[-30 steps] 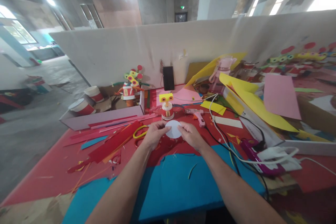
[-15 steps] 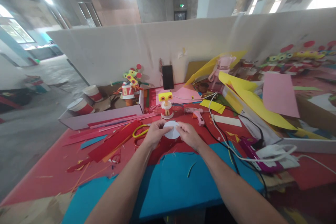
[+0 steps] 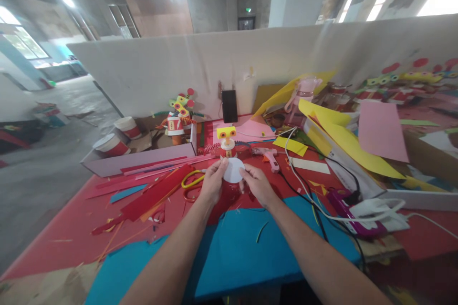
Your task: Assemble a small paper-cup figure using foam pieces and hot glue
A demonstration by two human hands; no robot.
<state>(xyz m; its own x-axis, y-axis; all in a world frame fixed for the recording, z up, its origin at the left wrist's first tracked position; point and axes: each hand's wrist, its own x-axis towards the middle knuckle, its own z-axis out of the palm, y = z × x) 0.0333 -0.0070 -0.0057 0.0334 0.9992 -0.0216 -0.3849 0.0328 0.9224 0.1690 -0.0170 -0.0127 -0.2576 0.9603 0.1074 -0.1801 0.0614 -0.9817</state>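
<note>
Between my two hands a white paper disc (image 3: 234, 170) is held up by its edges, its flat face toward me. My left hand (image 3: 213, 178) pinches the disc's left edge, and my right hand (image 3: 256, 182) grips the right edge. Just behind the disc stands a paper-cup figure (image 3: 226, 145) with a yellow head, ringed eyes and coiled arms; the disc covers its lower part. Scissors with yellow handles (image 3: 192, 178) lie left of my left hand. A pink glue gun (image 3: 269, 156) rests on the red table, beyond my right hand.
Red paper strips (image 3: 157, 195) are strewn at the left, near a box (image 3: 139, 166) with paper cups. Cables run from a purple power strip (image 3: 348, 214) at the right. A phone (image 3: 229, 106) leans on the white partition. Blue sheets (image 3: 246, 248) cover the near edge.
The white disc has tipped up to face me more fully and now hides the figure's base. My left thumb has moved from across the disc to its edge.
</note>
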